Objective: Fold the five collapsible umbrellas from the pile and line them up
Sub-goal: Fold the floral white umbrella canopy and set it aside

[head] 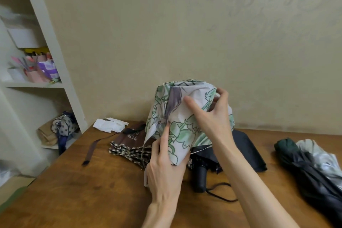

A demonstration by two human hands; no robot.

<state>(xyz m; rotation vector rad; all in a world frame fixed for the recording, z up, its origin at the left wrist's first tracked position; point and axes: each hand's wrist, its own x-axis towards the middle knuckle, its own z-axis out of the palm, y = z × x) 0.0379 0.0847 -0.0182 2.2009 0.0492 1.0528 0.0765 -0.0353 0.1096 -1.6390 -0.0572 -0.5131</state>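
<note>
A white umbrella with green leaf print (185,129) stands upright above the middle of the wooden table (83,187), its cloth loose. My left hand (164,168) grips its lower part, the forefinger laid up along the cloth. My right hand (211,116) pinches a fold of cloth near the top. Behind it lie a brown checked umbrella (129,144) with a loose strap and a dark navy umbrella (246,152) with a black handle (200,177). At the right edge lies a dark green and black umbrella (312,172) with silver lining.
White crumpled paper (109,125) lies at the table's back left corner. A white shelf unit (55,61) at left holds boxes, pens and a small patterned bag (63,126). A beige wall runs behind the table.
</note>
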